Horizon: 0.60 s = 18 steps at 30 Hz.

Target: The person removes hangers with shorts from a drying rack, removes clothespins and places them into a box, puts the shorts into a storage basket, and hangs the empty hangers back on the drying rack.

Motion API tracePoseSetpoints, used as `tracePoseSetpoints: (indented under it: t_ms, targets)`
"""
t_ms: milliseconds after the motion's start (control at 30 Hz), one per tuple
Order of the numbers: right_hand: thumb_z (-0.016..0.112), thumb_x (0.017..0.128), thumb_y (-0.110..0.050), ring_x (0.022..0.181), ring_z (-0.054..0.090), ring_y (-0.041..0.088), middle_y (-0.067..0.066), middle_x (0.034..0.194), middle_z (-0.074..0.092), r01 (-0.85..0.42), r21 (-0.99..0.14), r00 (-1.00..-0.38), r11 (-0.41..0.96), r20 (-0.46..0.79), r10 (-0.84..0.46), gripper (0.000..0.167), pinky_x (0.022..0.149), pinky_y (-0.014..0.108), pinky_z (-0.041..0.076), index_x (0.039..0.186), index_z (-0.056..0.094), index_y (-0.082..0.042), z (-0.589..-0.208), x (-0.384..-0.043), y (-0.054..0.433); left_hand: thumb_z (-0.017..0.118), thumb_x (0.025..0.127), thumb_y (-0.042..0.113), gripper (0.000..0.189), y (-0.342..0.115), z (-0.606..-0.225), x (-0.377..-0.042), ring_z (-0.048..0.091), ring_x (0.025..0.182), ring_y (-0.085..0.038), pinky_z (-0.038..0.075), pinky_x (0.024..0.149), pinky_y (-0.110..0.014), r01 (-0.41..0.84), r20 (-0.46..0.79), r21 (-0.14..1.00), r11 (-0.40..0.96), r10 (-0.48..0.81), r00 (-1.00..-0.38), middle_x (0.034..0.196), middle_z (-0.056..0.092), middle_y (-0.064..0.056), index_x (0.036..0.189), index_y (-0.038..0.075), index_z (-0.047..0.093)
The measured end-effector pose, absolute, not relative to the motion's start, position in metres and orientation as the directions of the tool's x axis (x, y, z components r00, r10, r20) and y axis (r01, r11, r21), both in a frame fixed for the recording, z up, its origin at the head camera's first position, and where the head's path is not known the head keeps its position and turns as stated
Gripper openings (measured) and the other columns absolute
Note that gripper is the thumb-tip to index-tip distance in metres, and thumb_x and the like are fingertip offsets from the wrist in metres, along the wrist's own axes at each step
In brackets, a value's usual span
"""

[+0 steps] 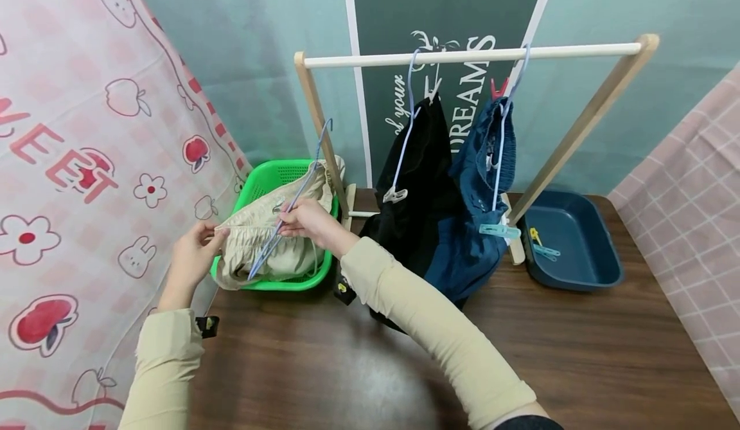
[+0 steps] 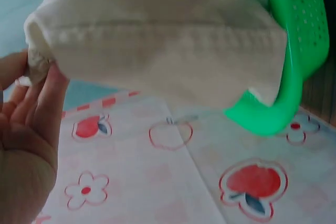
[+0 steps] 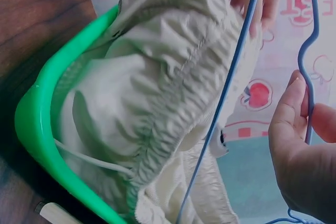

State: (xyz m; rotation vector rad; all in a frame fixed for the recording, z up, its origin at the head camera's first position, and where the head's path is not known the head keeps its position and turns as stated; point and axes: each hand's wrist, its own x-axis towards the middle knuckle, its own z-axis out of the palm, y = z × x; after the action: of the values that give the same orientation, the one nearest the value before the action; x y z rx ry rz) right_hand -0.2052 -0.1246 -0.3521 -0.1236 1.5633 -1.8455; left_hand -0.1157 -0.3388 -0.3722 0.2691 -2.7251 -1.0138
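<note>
Beige pants (image 1: 289, 250) with a gathered elastic waistband lie partly in the green basket (image 1: 324, 274). My left hand (image 1: 196, 253) pinches the left end of the waistband between thumb and fingers, lifting it at the basket's side. A blue wire hanger (image 1: 302, 182) is pinched in my right hand (image 1: 312, 223), its hook pointing up and its lower end in front of the waistband. In the right wrist view the hanger (image 3: 224, 90) crosses before the gathered waistband (image 3: 173, 98); a drawstring (image 3: 94, 161) hangs from it.
A wooden rack (image 1: 590, 118) with a white bar (image 1: 370, 60) carries black pants (image 1: 413, 179) and blue jeans (image 1: 476, 224), clipped to hangers. Right of it a dark blue basin (image 1: 578, 240) holds yellow and blue clothespins (image 1: 543, 250). Printed cloth hangs at the left.
</note>
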Motion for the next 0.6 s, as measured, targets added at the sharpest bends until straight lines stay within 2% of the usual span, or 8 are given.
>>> tracePoseSetpoints:
  t_ms: [67,100,233,333,467,600]
  targets:
    - [0.049,0.097,-0.001,0.058,0.060,0.009,0.032,0.115,0.061,0.449,-0.893,-0.738,-0.014,-0.362,-0.569,0.011,0.058,0.017,0.050,0.087,0.051,-0.006,-0.351,-0.203,-0.123,0.051,0.098,0.029,0.038,-0.335,-0.375,-0.121,0.045,0.064,0.026,0.046,0.058,-0.006,-0.107,0.136,0.688,0.718,-0.273,-0.953,0.112,0.064,-0.032,0.113,-0.006,0.055]
    - [0.049,0.097,-0.001,0.057,0.060,0.009,0.033,0.117,0.060,0.453,-0.892,-0.734,-0.012,-0.365,-0.574,0.011,0.058,0.017,0.050,0.087,0.051,-0.005,-0.351,-0.201,-0.122,0.051,0.098,0.030,0.039,-0.333,-0.376,-0.124,0.046,0.063,0.025,0.046,0.058,-0.007,-0.121,0.128,0.698,0.706,-0.288,-0.949,0.114,0.064,-0.031,0.114,-0.006,0.055]
    - [0.049,0.097,-0.001,0.056,0.059,0.010,0.019,0.087,0.066,0.472,-0.881,-0.726,-0.019,-0.376,-0.576,0.010,0.056,0.018,0.050,0.088,0.051,-0.005,-0.349,-0.195,-0.117,0.050,0.099,0.026,0.036,-0.325,-0.382,-0.134,0.048,0.058,0.022,0.047,0.057,-0.007,-0.167,0.096,0.753,0.636,-0.357,-0.929,0.116,0.062,-0.031,0.115,-0.006,0.052]
    - [0.049,0.097,-0.001,0.056,0.058,0.011,0.003,0.070,0.059,0.468,-0.884,-0.729,-0.023,-0.371,-0.575,0.005,0.056,0.018,0.050,0.096,0.053,0.000,-0.346,-0.189,-0.112,0.048,0.099,0.027,0.038,-0.319,-0.386,-0.139,0.048,0.056,0.018,0.047,0.056,-0.007,-0.214,0.060,0.776,0.593,-0.408,-0.911,0.118,0.061,-0.030,0.118,-0.006,0.051]
    - [0.047,0.098,-0.003,0.059,0.057,0.011,0.003,0.072,0.058,0.446,-0.895,-0.722,-0.008,-0.355,-0.593,0.018,0.060,0.019,0.049,0.114,0.052,0.004,-0.343,-0.183,-0.105,0.046,0.099,0.031,0.042,-0.314,-0.393,-0.145,0.048,0.052,0.014,0.045,0.054,-0.009,-0.257,0.030,0.789,0.558,-0.453,-0.891,0.119,0.060,-0.028,0.122,-0.004,0.050]
    - [0.047,0.098,-0.004,0.060,0.056,0.011,0.002,0.073,0.057,0.433,-0.901,-0.721,-0.006,-0.342,-0.603,0.027,0.060,0.019,0.049,0.123,0.052,0.005,-0.340,-0.180,-0.097,0.046,0.099,0.032,0.042,-0.312,-0.404,-0.151,0.046,0.054,0.013,0.043,0.055,-0.009,-0.278,0.033,0.777,0.564,-0.479,-0.877,0.117,0.062,-0.024,0.123,-0.002,0.052]
